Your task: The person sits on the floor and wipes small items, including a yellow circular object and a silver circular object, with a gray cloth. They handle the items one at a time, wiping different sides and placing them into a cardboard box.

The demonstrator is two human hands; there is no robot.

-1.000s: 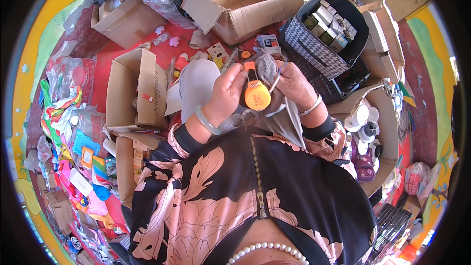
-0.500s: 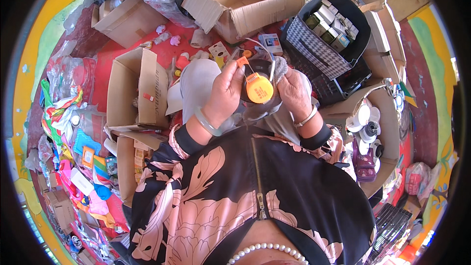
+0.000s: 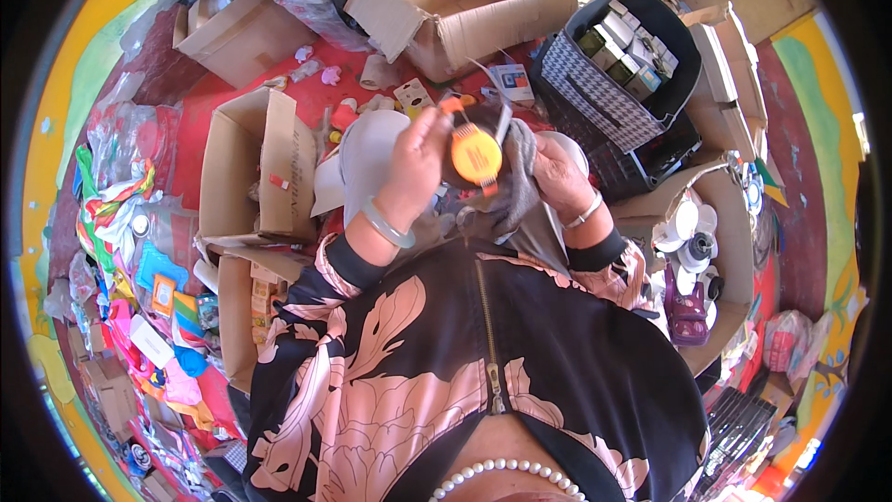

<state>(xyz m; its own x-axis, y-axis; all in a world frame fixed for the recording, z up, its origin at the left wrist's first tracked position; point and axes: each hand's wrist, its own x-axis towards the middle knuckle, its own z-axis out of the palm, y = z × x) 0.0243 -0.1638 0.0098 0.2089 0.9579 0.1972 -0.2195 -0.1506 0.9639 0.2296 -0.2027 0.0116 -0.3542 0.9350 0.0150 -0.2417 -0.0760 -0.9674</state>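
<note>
Head view, looking down: the left hand grips a round orange gadget by its edge, held above the lap. The right hand presses a grey cloth against the gadget's right side. An open cardboard box sits to the left, a black basket of packs at upper right.

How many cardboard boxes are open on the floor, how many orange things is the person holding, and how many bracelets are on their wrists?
Open cardboard boxes: 3 (big one, tall one, flat one)
Orange round gadget in the hands: 1
Bracelets: 2 (left wrist, right wrist)
Total: 6
</note>
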